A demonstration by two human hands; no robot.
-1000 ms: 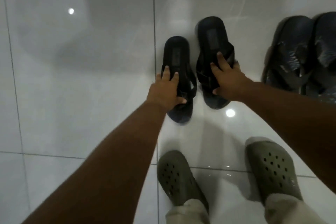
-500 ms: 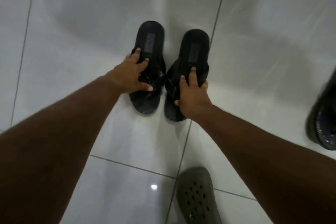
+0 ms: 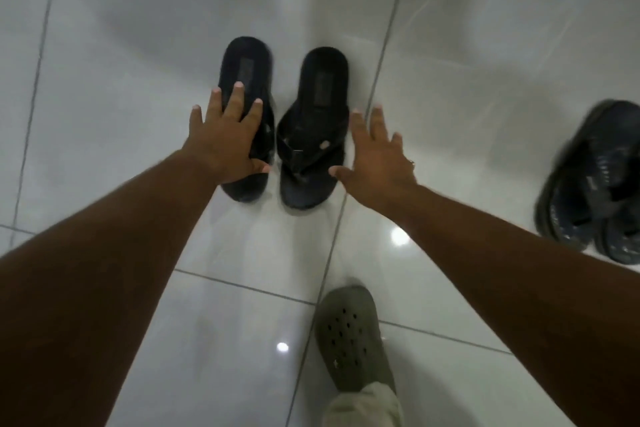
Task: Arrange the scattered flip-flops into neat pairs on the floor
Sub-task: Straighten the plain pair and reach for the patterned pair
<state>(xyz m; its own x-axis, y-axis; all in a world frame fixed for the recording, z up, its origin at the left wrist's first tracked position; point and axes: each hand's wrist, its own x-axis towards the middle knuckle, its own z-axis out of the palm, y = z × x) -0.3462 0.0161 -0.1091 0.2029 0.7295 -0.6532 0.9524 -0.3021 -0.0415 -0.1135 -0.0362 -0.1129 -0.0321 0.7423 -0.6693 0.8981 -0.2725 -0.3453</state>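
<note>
Flip-flops [image 3: 284, 125] side by side, left hand's [image 3: 228, 139] spread fingers [image 3: 237, 94] overlapping one.

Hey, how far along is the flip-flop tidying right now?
Done: the two black flip-flops lie side by side on the white tile floor. In hand: nothing gripped; the left hand is spread open over the left one, the right hand open beside the right one. Left: the dark blue sandals at the right edge overlap and look unsorted.
</note>
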